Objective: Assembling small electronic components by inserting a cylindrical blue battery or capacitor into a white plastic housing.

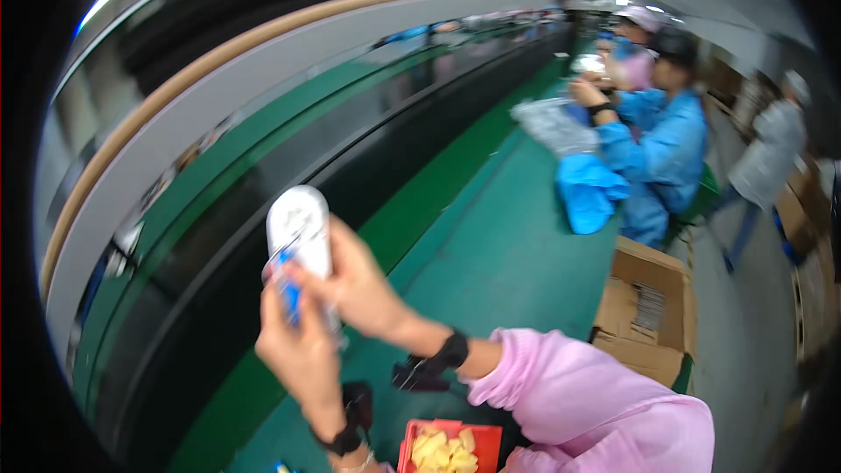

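Up in front of me, over the dark belt's near edge, I hold a long white casing (299,215) with a rounded end. Thin dark lines, perhaps wires, show on its face, but motion blurs them. My right hand (361,285) wraps the casing's right side, its thumb lying across the front. From below left, my left hand (302,355) closes its fingers at the casing's lower part. A small blue piece (290,296) shows between the left fingertips; its exact kind is too blurred to tell. Both wrists wear black bands.
Below my hands a red tray (492,447) of pale yellow pieces (445,451) sits on the green bench (473,254). A dark conveyor belt (254,254) runs alongside. Farther off lie a blue cloth or bag (589,193) and clear plastic (556,123). Co-workers (661,140) and an open carton (644,298) are at right.
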### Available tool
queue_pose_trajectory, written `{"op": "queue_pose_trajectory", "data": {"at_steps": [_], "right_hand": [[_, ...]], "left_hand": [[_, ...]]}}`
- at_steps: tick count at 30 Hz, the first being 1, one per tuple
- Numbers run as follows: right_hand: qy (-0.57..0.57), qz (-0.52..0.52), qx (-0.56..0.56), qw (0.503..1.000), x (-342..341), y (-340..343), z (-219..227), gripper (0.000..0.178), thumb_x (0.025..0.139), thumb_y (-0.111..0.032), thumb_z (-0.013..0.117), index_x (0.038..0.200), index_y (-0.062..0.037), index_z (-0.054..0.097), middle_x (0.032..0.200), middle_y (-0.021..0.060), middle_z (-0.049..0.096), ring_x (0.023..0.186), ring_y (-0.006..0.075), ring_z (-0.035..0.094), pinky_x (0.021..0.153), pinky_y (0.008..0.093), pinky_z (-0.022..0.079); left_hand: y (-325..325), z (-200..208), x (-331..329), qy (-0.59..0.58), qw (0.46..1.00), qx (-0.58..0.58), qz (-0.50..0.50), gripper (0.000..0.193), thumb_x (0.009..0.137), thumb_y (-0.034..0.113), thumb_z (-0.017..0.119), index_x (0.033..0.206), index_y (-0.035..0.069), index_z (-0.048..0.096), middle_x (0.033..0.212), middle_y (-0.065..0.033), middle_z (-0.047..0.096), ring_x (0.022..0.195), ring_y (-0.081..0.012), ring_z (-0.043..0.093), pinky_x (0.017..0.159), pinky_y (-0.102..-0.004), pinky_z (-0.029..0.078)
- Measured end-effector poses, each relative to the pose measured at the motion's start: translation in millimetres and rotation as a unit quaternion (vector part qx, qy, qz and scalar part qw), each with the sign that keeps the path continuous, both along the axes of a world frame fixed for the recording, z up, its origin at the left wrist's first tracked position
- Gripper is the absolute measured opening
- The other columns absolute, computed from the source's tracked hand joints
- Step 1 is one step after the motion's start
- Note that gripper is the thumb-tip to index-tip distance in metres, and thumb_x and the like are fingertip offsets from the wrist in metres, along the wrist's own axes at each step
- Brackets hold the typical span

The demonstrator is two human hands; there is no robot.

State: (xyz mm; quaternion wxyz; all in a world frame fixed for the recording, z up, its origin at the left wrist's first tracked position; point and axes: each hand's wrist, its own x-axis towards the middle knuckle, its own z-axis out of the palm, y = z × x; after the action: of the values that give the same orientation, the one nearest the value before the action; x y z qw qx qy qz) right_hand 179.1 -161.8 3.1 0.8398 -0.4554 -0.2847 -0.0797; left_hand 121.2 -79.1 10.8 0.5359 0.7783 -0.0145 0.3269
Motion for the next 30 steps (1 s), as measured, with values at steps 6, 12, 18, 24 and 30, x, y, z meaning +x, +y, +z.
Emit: {"op": "queue_pose_trajectory", "data": {"at_steps": [6, 12, 18, 24, 30], "right_hand": [[0.080, 0.143, -0.078, 0.983, 6.3, -24.9, 8.4, 0.084, 0.082, -0.017, 0.075, 0.146, -0.0030, 0.023, 0.131, 0.0180, 0.050, 0.111, 0.0216, 0.058, 0.096, 0.0332, 0.047], [-0.006, -0.064, -0.235, 0.970, 3.2, -62.5, 26.5, 0.086, 0.083, -0.026, 0.075, 0.149, -0.0087, 0.022, 0.124, 0.0136, 0.058, 0.114, 0.0246, 0.056, 0.101, 0.0371, 0.042], [-0.028, -0.149, -0.229, 0.962, 2.7, -77.7, 29.1, 0.077, 0.086, -0.021, 0.069, 0.147, -0.0075, 0.024, 0.102, 0.0109, 0.066, 0.099, 0.0236, 0.063, 0.091, 0.0391, 0.046], [-0.049, -0.163, -0.209, 0.963, -4.3, -78.1, 34.1, 0.068, 0.087, -0.013, 0.066, 0.144, -0.0041, 0.029, 0.092, 0.0096, 0.068, 0.088, 0.0222, 0.066, 0.086, 0.0366, 0.049], [-0.053, -0.161, -0.206, 0.964, -6.4, -76.0, 35.5, 0.054, 0.088, -0.008, 0.064, 0.136, -0.0019, 0.041, 0.085, 0.0092, 0.067, 0.078, 0.0164, 0.063, 0.076, 0.0325, 0.050]], "left_hand": [[71.0, -22.1, 25.0, 0.103, 0.932, -0.242, -0.250, 0.038, 0.096, 0.019, 0.056, 0.127, -0.003, 0.051, 0.085, -0.0049, 0.062, 0.066, -0.0065, 0.059, 0.052, -0.0179, 0.048], [193.4, -109.4, 57.4, -0.004, 0.867, -0.495, -0.045, 0.031, 0.097, 0.026, 0.053, 0.111, 0.000, 0.060, 0.097, -0.0088, 0.063, 0.085, -0.0128, 0.061, 0.076, -0.0242, 0.053], [299.1, -209.4, 97.7, -0.049, 0.763, -0.641, 0.068, 0.040, 0.097, 0.023, 0.041, 0.119, -0.008, 0.052, 0.122, -0.0232, 0.058, 0.111, -0.0355, 0.057, 0.100, -0.0495, 0.044], [226.2, -177.2, 82.5, -0.129, 0.736, -0.659, 0.085, 0.041, 0.088, 0.025, 0.062, 0.113, -0.006, 0.053, 0.113, -0.0180, 0.060, 0.108, -0.0303, 0.057, 0.093, -0.0399, 0.046], [167.4, -153.1, 91.9, 0.111, 0.831, -0.481, -0.257, 0.057, 0.093, 0.048, 0.052, 0.123, 0.000, 0.050, 0.135, -0.0118, 0.048, 0.128, -0.0205, 0.037, 0.110, -0.0385, 0.016]]}}
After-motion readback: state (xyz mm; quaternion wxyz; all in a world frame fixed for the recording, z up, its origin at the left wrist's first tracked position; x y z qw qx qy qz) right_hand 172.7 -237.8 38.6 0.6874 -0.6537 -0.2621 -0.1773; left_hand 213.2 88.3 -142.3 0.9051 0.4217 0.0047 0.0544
